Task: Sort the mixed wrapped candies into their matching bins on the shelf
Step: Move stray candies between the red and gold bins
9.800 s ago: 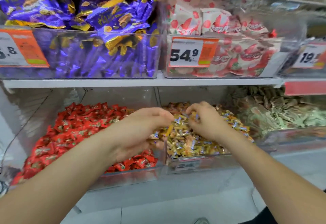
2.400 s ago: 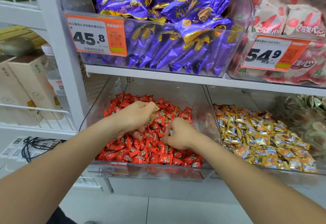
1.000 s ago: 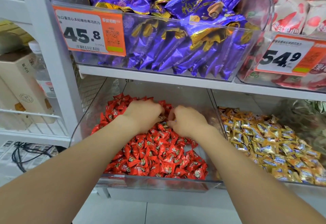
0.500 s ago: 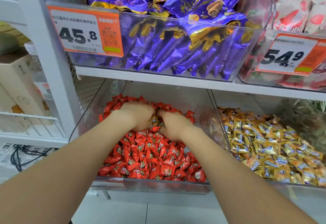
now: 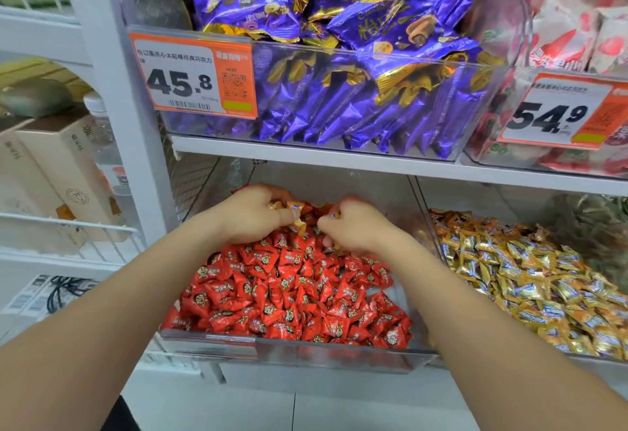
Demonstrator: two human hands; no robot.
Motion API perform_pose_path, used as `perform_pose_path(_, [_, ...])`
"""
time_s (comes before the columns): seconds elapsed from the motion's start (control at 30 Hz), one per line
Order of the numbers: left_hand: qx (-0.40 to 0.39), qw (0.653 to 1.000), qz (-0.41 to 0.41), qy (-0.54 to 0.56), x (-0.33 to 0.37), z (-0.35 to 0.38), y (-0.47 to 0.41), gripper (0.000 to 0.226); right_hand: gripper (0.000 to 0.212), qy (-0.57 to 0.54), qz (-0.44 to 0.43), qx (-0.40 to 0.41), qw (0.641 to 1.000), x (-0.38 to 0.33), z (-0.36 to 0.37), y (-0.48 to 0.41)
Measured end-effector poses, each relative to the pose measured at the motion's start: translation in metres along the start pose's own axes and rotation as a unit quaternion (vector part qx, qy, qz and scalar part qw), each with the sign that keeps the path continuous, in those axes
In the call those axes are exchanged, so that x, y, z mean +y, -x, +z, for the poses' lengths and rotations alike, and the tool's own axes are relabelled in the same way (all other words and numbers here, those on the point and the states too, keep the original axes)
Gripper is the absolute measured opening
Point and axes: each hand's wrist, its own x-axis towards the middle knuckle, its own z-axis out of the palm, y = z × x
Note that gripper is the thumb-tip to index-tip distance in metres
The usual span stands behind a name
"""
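Purple packets overhead; L fingers prob. pinch gold candies amid reds.

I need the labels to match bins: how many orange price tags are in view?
2. The 45.8 price tag is on the purple candy bin, upper left; the 54.9 price tag is on the red-and-white candy bin, upper right. Others lower down may be hidden.

The red candies bear a dark round emblem with white, while the gold candies at 3 o'clock of them carry blue-and-white bands. At 12 o'clock lie purple packets edged in gold, with an orange-and-white price tag at their 9 o'clock showing black digits.
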Motion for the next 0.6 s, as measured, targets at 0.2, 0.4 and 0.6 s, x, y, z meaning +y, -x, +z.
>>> perform_pose_path(0.2, [-0.011, 1.0, -0.011, -0.005, 0.003, -0.012, 0.017, 0.015, 0.024, 0.133, -0.054, 0.046, 0.989, 0.005, 0.015, 0.007])
perform_pose_path(0.4, [-0.019, 0.997, -0.069, 0.031, 0.01, -0.013, 0.024, 0.024, 0.037, 0.207, -0.064, -0.029, 0.976, 0.007, 0.026, -0.005])
perform_pose_path(0.6, [-0.05, 0.98, -0.128, 0.141, 0.015, -0.01, 0.023, 0.031, 0.025, 0.164, -0.025, -0.016, 0.986, 0.007, 0.044, -0.021])
